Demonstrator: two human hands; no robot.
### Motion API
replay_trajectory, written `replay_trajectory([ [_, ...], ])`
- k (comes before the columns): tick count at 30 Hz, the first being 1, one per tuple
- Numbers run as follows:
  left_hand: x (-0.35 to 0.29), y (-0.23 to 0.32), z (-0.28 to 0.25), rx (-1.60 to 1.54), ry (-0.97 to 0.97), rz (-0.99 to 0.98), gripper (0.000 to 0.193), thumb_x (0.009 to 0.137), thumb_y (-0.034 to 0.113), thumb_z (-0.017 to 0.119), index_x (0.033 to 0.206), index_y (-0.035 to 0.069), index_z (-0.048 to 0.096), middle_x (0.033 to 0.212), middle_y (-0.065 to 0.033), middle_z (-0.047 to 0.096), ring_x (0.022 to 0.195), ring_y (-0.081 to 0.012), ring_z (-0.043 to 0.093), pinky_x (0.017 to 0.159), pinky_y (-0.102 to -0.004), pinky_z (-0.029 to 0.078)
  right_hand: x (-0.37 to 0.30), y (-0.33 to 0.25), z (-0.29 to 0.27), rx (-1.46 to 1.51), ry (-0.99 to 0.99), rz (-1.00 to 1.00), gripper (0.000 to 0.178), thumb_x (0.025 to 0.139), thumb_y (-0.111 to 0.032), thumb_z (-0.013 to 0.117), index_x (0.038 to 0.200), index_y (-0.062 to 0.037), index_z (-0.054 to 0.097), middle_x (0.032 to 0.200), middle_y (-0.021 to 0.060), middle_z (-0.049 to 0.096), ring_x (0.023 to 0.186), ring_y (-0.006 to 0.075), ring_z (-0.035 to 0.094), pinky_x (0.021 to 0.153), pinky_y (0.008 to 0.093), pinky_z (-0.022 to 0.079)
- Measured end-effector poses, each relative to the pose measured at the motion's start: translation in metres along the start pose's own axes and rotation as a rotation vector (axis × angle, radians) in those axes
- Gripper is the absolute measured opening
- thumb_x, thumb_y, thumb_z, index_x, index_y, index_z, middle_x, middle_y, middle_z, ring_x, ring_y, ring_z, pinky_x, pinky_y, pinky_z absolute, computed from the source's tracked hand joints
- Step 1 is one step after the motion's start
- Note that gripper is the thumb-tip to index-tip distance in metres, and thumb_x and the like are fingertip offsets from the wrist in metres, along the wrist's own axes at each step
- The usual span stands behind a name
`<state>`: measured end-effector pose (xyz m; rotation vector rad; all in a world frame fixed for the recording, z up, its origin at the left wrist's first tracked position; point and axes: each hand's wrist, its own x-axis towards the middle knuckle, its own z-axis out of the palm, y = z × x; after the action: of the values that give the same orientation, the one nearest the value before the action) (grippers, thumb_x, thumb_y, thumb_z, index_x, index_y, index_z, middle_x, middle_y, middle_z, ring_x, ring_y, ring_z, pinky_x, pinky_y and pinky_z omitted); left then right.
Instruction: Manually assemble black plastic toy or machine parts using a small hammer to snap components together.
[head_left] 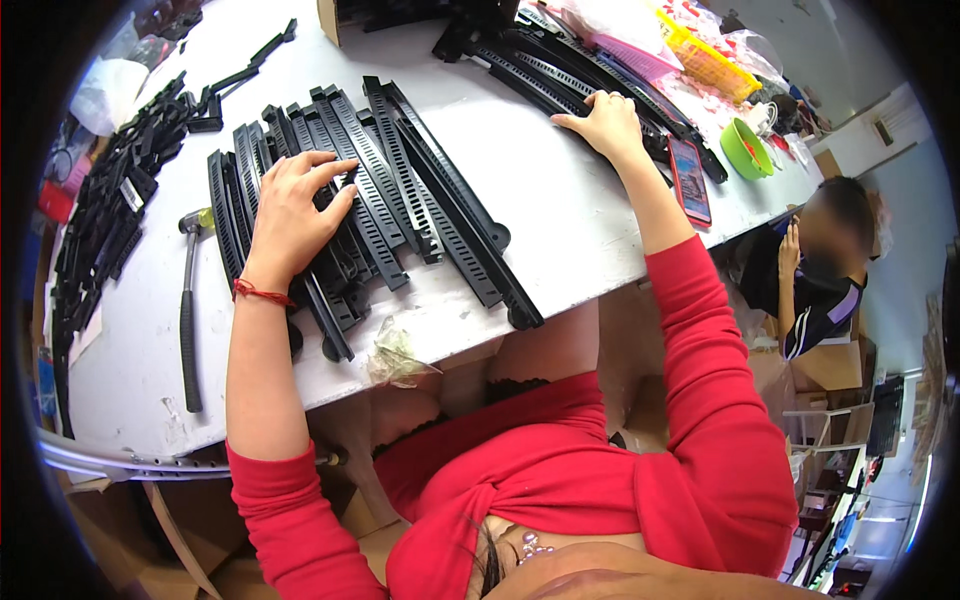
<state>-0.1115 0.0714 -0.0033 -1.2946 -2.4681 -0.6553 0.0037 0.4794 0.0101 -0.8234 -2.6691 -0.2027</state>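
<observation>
Several black slotted rails [362, 150] lie side by side in a loose row on the white table in front of me. Over the left part of this row, my left hand [292, 208] is closed on one rail, its thumb and index finger on either side of a small dark part. My right hand [610, 125] reaches to the back right, where a second pile of black slotted rails [535, 85] lies. Its thumb and fingers are closed on the near edge of a rail there; the fingertips are partly hidden.
A hammer [188, 310] with a yellowish head lies left of the rails. Black parts [110, 220] heap along the left edge. A red-cased phone [690, 180], green bowl [747, 150] and yellow basket [705, 55] stand right. A crumpled plastic bag [397, 355] hangs at the front edge. A person [815, 265] sits right.
</observation>
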Motion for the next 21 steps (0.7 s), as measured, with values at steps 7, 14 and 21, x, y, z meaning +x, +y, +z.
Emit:
replay_trajectory([
  [7, 0.001, 0.003, -0.002, -0.013, -0.006, 0.001, 0.032, 0.09, 0.027, 0.063, 0.118, 0.013, 0.069, 0.124, -0.0091, 0.061, 0.121, -0.0289, 0.051, 0.109, -0.0406, 0.032, 0.0, 0.004, 0.013, -0.039, 0.246, -0.232, 0.055, 0.088, -0.052, 0.064, 0.106, -0.0006, 0.067, 0.105, 0.0163, 0.065, 0.103, 0.0315, 0.059, 0.089, 0.04, 0.05],
  [14, 0.002, 0.002, -0.001, -0.018, 0.031, 0.016, 0.029, 0.089, 0.027, 0.065, 0.115, 0.014, 0.071, 0.121, -0.0081, 0.063, 0.118, -0.0278, 0.053, 0.109, -0.0411, 0.033, -0.018, -0.029, -0.008, -0.149, 0.314, -0.205, 0.041, 0.092, -0.039, 0.062, 0.113, -0.0042, 0.062, 0.102, 0.0152, 0.063, 0.098, 0.0284, 0.064, 0.079, 0.0371, 0.056],
  [21, 0.001, -0.001, 0.004, -0.004, 0.009, 0.016, 0.032, 0.09, 0.027, 0.063, 0.119, 0.014, 0.069, 0.125, -0.0089, 0.061, 0.121, -0.0289, 0.051, 0.109, -0.0407, 0.032, -0.083, -0.097, -0.028, 0.418, -0.313, -0.309, 0.044, 0.101, -0.031, 0.047, 0.132, 0.0002, 0.052, 0.121, 0.0289, 0.056, 0.112, 0.0462, 0.055, 0.099, 0.0454, 0.044],
])
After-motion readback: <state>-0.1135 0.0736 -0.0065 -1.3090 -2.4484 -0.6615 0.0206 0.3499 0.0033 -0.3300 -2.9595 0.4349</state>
